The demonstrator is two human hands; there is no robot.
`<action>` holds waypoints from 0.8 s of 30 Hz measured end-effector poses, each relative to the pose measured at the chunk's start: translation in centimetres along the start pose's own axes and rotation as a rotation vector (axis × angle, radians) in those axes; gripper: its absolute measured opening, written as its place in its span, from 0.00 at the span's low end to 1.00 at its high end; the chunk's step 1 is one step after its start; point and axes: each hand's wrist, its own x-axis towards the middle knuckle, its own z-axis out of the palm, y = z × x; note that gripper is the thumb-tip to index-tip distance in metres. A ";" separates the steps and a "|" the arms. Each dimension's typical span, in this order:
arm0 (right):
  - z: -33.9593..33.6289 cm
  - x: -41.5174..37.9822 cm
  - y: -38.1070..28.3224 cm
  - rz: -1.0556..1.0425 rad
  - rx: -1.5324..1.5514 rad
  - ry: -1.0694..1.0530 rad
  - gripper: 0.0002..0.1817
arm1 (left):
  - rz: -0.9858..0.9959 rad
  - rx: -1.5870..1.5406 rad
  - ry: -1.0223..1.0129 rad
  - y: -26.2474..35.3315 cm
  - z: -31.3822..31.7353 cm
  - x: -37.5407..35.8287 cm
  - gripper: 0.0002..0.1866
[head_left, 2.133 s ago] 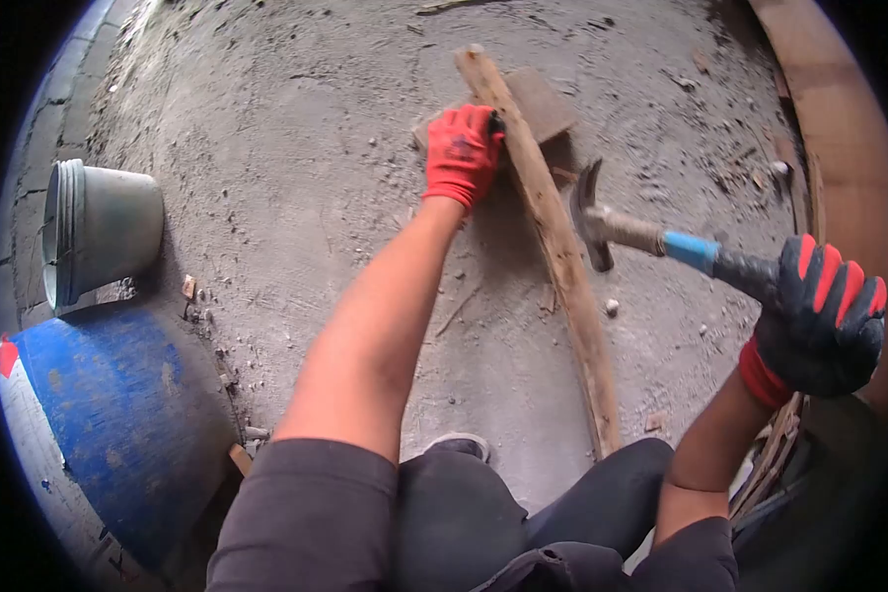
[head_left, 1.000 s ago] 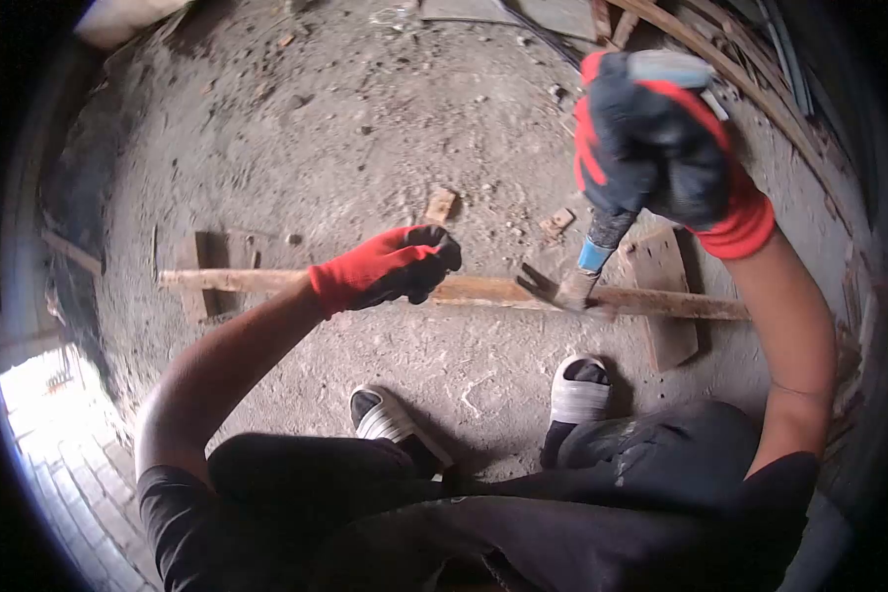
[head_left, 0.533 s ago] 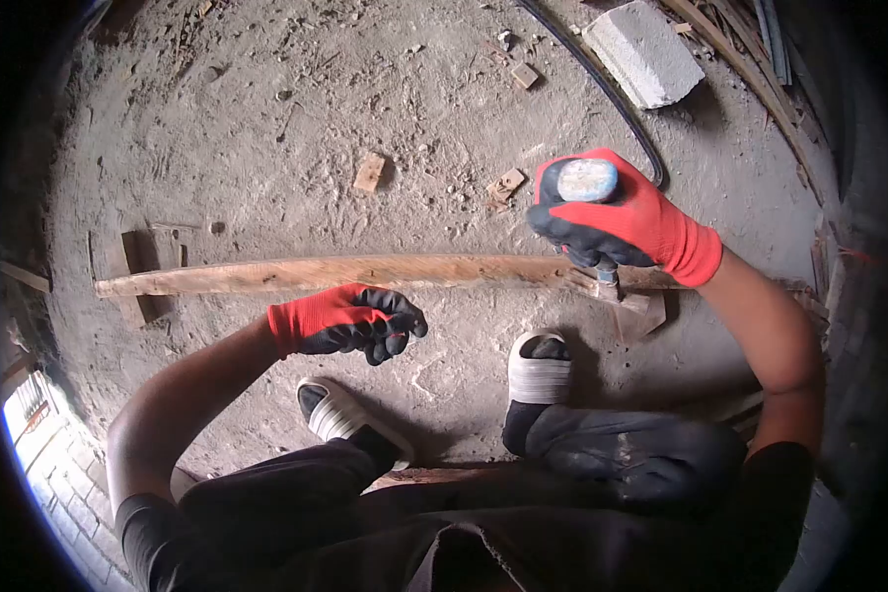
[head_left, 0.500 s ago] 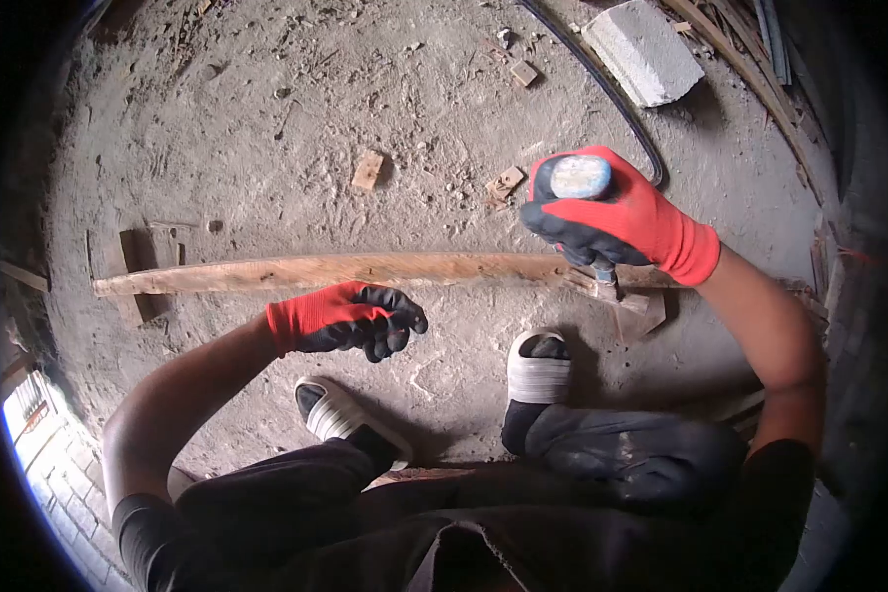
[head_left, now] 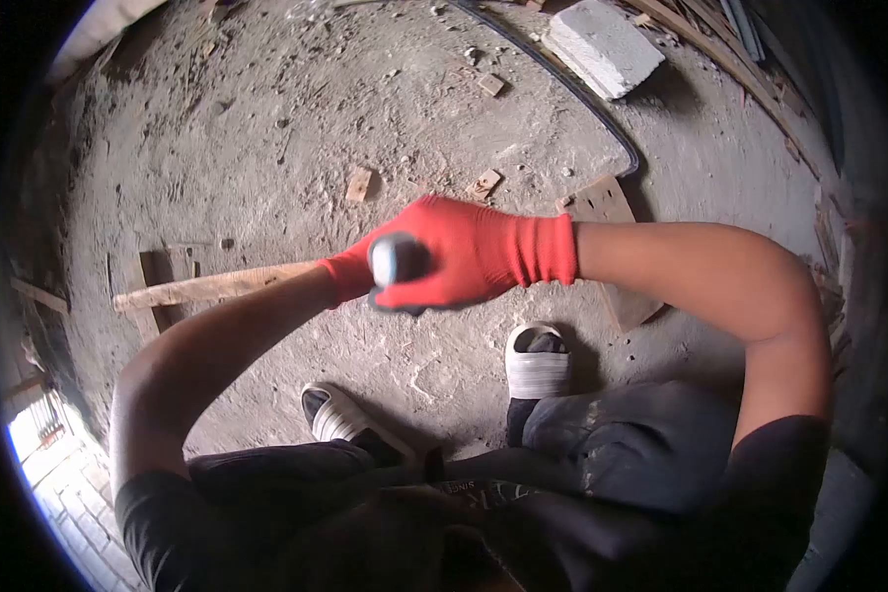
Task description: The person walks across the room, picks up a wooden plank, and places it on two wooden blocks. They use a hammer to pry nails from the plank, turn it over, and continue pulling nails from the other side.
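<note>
My right hand [head_left: 454, 252], in a red and dark glove, is closed round a tool whose pale, blue-edged handle end [head_left: 383, 260] points up at the camera. The tool's lower part is hidden under the hand. Beneath and behind it lies my left hand [head_left: 350, 274], where only the red cuff and back of the glove show; its fingers are covered. The long wooden piece [head_left: 202, 287] extends left from under my hands, its left end over a wood block [head_left: 155, 291]. To the right, a flat board [head_left: 602, 205] lies on the floor, partly behind my right forearm.
A white block [head_left: 604, 47] lies at the upper right beside a black hose [head_left: 562, 77]. Small wood scraps [head_left: 359, 184] and rubble dot the rough floor. Long strips [head_left: 725, 59] lie along the right edge. My sandaled feet [head_left: 539, 363] stand below my hands.
My right hand has moved left with the tool, over my left hand. The wooden piece no longer shows across the board on the right, which is more exposed. The view has shifted slightly.
</note>
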 end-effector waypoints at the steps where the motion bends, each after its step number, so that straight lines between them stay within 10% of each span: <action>1: 0.5 -0.4 -0.2 -0.053 -0.039 0.020 0.13 | 0.007 0.060 0.023 0.3 0.5 0.6 0.19; 12: -1.4 -4.9 -1.4 0.004 0.174 -0.049 0.23 | -0.026 1.025 0.782 -2.1 6.0 9.8 0.11; 24: 0.4 -7.0 -1.7 -0.035 0.103 0.072 0.26 | 0.023 1.068 0.755 -1.5 7.0 11.1 0.09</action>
